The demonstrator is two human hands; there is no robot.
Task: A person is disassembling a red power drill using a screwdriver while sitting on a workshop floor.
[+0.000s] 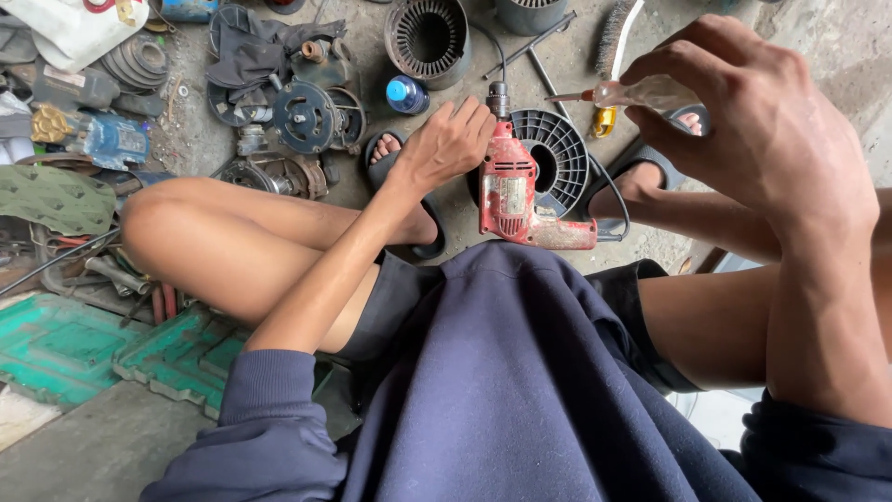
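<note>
My left hand (448,141) rests on the front of a worn red electric drill (509,195), fingers curled around its body near the chuck (499,97). The drill lies on the floor between my feet, chuck pointing away from me. My right hand (757,121) is raised close to the camera and grips a screwdriver with a clear plastic handle (641,93), its short shaft pointing left toward the drill. I sit low with bare knees bent and black sandals on my feet.
A black slotted fan cover (560,149) lies behind the drill, its cable looping around. A motor stator (427,37), a blue-capped bottle (405,94), a wire brush (611,42), motor parts (302,116) and green panels (65,344) crowd the concrete floor.
</note>
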